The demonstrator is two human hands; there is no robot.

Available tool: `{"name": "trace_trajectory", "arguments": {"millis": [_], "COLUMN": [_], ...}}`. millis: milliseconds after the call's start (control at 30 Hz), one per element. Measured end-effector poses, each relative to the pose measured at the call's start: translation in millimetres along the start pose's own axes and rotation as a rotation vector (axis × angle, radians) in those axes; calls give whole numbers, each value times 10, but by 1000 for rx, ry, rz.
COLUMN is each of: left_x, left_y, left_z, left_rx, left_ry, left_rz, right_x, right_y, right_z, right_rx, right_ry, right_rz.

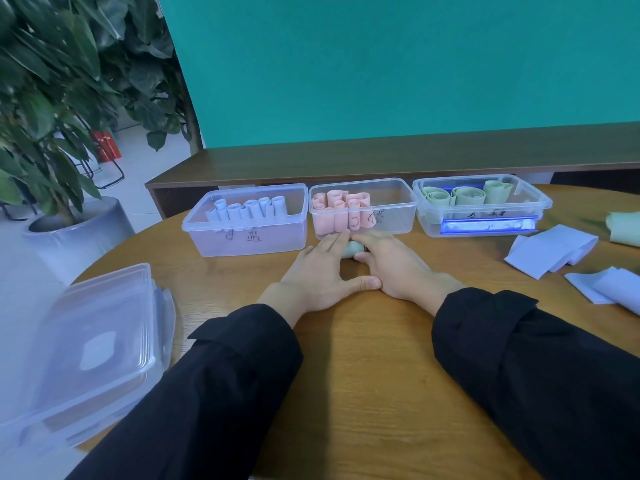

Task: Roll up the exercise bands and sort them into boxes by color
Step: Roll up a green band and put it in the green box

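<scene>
Both hands are lying flat on the round wooden table [346, 393], just in front of the middle box. L hand [322, 271] is pressing w/ straight fingers on a pale green band roll [351, 249]; R hand [394, 263] is covering its other end, fingers bent over it, thumb tucked near the roll. Three clear boxes are sitting in a row behind: left box [249, 233] w/ white rolls, middle box [391, 216] w/ pink rolls, right box [485, 223] w/ green rolls. Unrolled white bands [550, 251] are lying at right, a stack of lids [93, 344] at left.
</scene>
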State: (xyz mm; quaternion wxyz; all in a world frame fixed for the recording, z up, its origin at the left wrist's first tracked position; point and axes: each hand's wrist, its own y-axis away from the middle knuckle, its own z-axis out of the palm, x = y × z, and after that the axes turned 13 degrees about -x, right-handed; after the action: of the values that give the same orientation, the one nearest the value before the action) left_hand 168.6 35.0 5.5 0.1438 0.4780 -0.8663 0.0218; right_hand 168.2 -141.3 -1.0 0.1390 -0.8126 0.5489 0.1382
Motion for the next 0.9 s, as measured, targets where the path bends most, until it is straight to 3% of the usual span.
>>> {"name": "trace_trajectory", "arguments": {"millis": [200, 533, 733, 900], "left_x": [-24, 296, 656, 945], "left_y": [148, 857, 1344, 1600], "left_z": [-6, 26, -22, -14], "left_rx": [35, 273, 370, 397], "left_ry": [-89, -75, -27, 168], "left_rz": [18, 170, 264, 238], "right_x": [-91, -452, -625, -778], "right_y": [177, 913, 1395, 1779], "right_z": [-31, -173, -417, -573], "right_rx": [14, -49, -70, -32], "right_ry": [27, 29, -156, -358], "right_rz": [-74, -150, -137, -191]}}
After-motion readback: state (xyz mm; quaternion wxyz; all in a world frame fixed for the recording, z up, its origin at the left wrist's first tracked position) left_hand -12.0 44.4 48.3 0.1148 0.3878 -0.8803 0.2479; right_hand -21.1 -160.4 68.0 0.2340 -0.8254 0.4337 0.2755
